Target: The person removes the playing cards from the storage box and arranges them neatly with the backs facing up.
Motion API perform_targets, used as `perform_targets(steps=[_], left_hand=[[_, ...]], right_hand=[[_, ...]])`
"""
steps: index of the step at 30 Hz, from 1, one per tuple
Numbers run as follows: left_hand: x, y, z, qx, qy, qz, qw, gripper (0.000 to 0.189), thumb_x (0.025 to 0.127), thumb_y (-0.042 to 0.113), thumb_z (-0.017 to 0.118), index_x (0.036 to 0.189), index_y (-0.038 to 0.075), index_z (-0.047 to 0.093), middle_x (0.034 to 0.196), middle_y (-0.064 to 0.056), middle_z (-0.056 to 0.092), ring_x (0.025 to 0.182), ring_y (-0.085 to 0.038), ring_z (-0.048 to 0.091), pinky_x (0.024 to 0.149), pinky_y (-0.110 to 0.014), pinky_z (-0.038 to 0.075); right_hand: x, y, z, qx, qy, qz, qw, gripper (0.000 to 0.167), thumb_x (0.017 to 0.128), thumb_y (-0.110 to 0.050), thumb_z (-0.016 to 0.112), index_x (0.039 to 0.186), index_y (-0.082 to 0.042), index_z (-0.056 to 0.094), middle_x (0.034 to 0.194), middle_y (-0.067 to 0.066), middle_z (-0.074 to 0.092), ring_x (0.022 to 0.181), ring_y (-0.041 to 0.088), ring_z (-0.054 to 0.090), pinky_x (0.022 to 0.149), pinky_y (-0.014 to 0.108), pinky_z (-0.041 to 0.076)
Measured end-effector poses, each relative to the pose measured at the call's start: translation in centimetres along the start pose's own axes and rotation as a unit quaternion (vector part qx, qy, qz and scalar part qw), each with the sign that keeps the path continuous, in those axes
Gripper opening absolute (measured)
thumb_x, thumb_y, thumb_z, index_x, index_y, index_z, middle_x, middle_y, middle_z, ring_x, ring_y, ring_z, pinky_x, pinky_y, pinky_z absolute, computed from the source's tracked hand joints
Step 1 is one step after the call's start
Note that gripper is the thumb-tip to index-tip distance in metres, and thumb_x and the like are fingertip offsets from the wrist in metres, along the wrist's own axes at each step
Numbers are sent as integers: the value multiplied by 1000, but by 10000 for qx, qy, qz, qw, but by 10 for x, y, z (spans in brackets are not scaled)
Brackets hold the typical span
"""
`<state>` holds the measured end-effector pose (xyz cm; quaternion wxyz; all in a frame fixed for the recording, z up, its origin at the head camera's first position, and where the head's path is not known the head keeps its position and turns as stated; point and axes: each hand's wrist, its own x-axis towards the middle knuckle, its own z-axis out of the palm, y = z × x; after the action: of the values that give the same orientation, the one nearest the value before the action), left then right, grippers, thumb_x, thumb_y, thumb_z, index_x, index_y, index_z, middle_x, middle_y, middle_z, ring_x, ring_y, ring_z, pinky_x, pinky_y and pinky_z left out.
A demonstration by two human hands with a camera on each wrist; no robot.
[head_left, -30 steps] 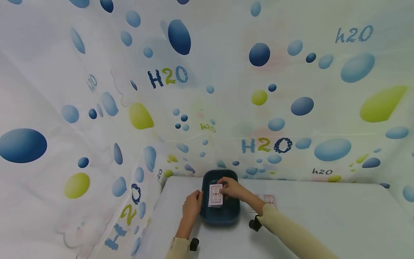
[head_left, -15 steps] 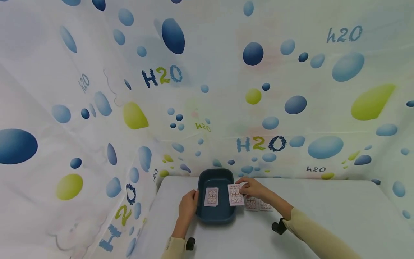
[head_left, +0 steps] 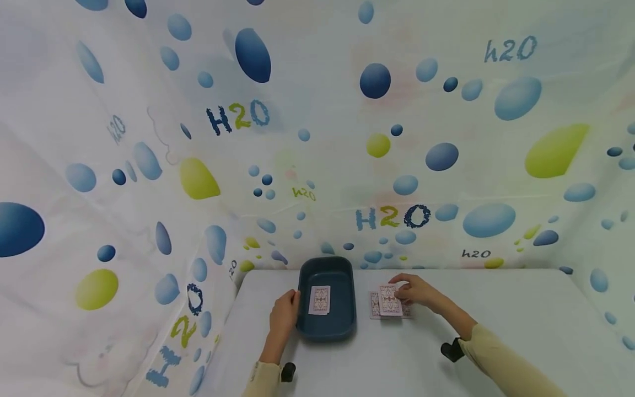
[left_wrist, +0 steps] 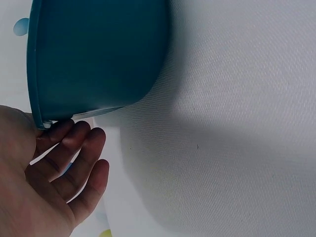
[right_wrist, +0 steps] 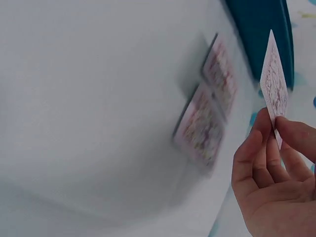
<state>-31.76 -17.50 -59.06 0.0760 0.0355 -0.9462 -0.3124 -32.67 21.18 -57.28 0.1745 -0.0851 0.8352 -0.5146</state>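
Observation:
In the head view my left hand (head_left: 284,311) grips the left rim of a dark blue-green tray (head_left: 342,325). The left wrist view shows the fingers (left_wrist: 91,148) curled against the outside of the rim; the thumb is hidden. Red-and-white patterned playing cards (head_left: 319,300) lie back up in the tray. To its right, my right hand (head_left: 418,290) pinches one playing card (right_wrist: 274,79) between thumb and fingers. Below that card, apart from it, two piles or cards lie side by side on the table, the left one (head_left: 374,309) and the right one (head_left: 407,312).
A white cloth covers the table (head_left: 496,331). Behind and to the left hangs a white curtain (head_left: 337,165) printed with blue and green drops. Black wrist mounts, one on the left wrist (head_left: 288,372) and one on the right (head_left: 452,349), stick out near the sleeves.
My right hand has drawn a card off the cards in the tray and carried it right, over the tray's rim, to above the cards on the table. The left hand stays at the rim.

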Motion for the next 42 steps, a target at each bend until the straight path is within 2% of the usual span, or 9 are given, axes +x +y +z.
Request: perform_targets(steps=[8,15,22,30,37,42], left_hand=[[-2,-2,-2,-40,1,-10,10000,30,105,27,51,81,11,57,69,-2,49,61,-16,45,54,-30,34],[4,-1,-7,-71,116,54,9999,31,106,27,50,81,9,56,68,-3,48,60,-16,45,53,-30,34],[5,1,-7,-19,-58,-92,9999,30,106,28,49,86,8,59,71,-4,50,63,-18,47,55,-31,35],[2,3,-4,-109,-74,-49,9999,30,106,27,49,85,9,57,70,-4,48,62,-17,45,54,-30,34],[1,4,-5,-87,-110,-60,9999,30,106,28,50,84,10,57,70,-3,48,63,-17,46,55,-30,34],[-1,4,-4,-117,-144,-129,9997,29,106,28,49,86,9,58,71,-4,50,64,-17,47,56,-31,35]], right_hand=[[-16,32,-27,-204,239,399,9987,37,96,-10,62,132,-1,56,103,13,67,87,20,60,76,35,56],[-21,42,-43,-458,647,475,9957,35,95,-6,61,129,2,56,97,13,62,83,22,56,70,34,51],[-15,54,-36,-1309,1148,276,9843,30,93,-2,62,123,1,58,84,8,55,73,19,51,62,30,44],[-14,60,-27,-2336,1531,-142,9601,27,87,2,65,114,5,62,92,14,55,80,23,50,72,38,45],[-16,59,-26,-2501,1576,32,9553,26,87,1,66,113,4,63,96,16,55,83,24,52,78,43,49],[-20,59,-26,-2511,1587,-77,9548,25,88,1,65,112,5,63,97,17,57,85,25,55,80,46,50]])
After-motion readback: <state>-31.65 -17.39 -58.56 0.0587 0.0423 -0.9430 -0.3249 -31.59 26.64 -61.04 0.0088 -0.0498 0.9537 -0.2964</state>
